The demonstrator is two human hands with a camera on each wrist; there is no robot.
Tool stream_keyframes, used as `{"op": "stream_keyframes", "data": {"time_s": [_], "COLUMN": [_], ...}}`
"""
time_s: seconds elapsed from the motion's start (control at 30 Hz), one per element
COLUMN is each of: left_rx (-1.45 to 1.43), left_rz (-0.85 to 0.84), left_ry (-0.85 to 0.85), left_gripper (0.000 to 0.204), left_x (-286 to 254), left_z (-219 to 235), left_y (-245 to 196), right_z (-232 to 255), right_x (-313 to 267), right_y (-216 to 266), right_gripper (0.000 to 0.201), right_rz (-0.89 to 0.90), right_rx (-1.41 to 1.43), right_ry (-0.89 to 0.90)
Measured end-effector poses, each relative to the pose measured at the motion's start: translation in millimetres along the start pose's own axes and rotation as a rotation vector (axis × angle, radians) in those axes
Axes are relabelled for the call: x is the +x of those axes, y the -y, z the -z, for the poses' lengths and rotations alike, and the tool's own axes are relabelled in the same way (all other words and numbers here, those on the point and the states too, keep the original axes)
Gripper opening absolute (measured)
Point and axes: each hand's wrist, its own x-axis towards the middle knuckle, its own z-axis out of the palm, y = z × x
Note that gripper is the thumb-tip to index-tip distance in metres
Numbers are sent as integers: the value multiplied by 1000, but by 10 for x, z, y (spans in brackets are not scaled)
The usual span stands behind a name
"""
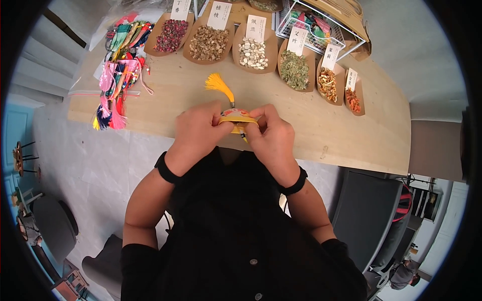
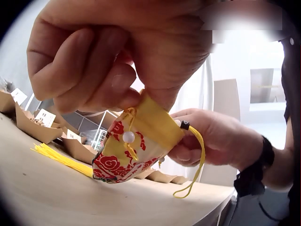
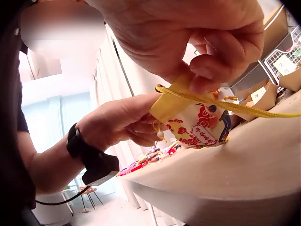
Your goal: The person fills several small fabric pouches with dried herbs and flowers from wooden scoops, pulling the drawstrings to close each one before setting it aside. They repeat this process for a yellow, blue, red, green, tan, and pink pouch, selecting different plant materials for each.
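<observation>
Over the near edge of the bench [image 1: 361, 140], left grip [image 1: 201, 129] and right grip [image 1: 273, 138] pinch the yellow pouch [image 2: 146, 150] by its mouth; I'd fear a lopsided tug slipping it loose, or its cord [image 3: 263, 112] snagging.

free: tabletop [image 1: 281, 100] between pouch [image 2: 141, 155] and paper trays [image 1: 271, 47] | blocking: trays ahead, tassel pile [image 1: 119, 80] left

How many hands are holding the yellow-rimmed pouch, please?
2: the left hand and the right hand, gripping opposite sides of the yellow-rimmed pouch at its opening.
</observation>
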Motion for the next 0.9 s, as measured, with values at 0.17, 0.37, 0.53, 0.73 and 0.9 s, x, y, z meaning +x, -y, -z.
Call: {"op": "stream_keyframes", "data": {"time_s": [0.17, 0.37, 0.53, 0.73, 0.9], "left_rx": [-201, -416, -405, -523, -552], "left_rz": [140, 134, 125, 115, 126], "left_ry": [97, 103, 175, 301, 329], "left_gripper": [30, 33, 35, 34, 34], "left_x": [34, 240, 301, 308, 324], "left_z": [50, 104, 226, 350, 457], "left_y": [30, 178, 152, 79, 62], "right_z": [29, 235, 367, 250, 363], "right_x": [87, 56, 9, 122, 122], "right_y": [-48, 62, 265, 197, 419], "right_gripper": [17, 19, 30, 36, 33], "right_rz": [-44, 133, 473, 637, 466], "right_rx": [208, 354, 202, -16, 132], "right_ry": [72, 8, 127, 166, 397]}}
